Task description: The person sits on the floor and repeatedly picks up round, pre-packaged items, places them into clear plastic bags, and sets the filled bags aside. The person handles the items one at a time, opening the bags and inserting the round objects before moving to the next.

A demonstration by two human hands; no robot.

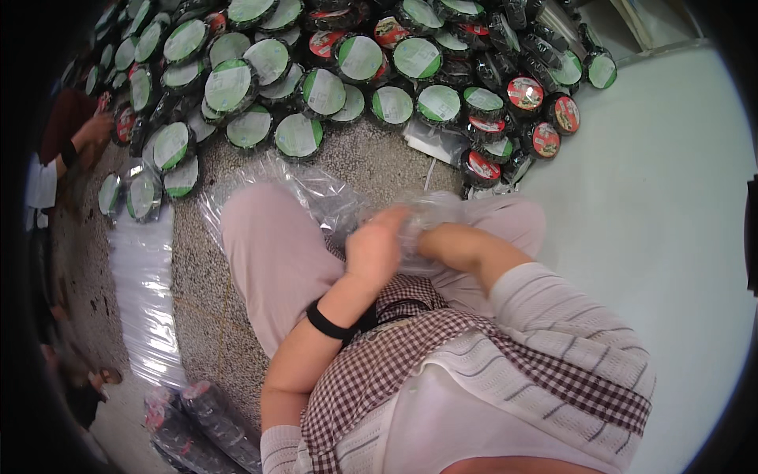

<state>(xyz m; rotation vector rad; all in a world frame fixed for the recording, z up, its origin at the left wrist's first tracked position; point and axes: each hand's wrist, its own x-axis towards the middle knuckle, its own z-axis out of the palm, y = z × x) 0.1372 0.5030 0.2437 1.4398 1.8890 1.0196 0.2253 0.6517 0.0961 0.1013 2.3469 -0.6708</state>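
Between my pink-trousered knees, a crumpled clear plastic bag (417, 228) is at my hands. My left hand (373, 243), blurred and with a black band on its wrist, has its fingers on the bag near its left side. My right hand (435, 240) reaches into or behind the same plastic, which covers its fingers; I cannot tell what they hold. More clear plastic film (323, 195) spreads over the speckled floor between my knees. Beyond it lie many film-wrapped round black packs, some with green-and-white labels (299, 135), others with red labels (546, 140).
The heap of packs curves around my front, against a pale wall or panel (639, 178) at right. A long stack of clear plastic sleeves (145, 284) lies at left. Wrapped black rolls of packs (219, 420) are near my left elbow. Another person's hand (98, 127) is far left.
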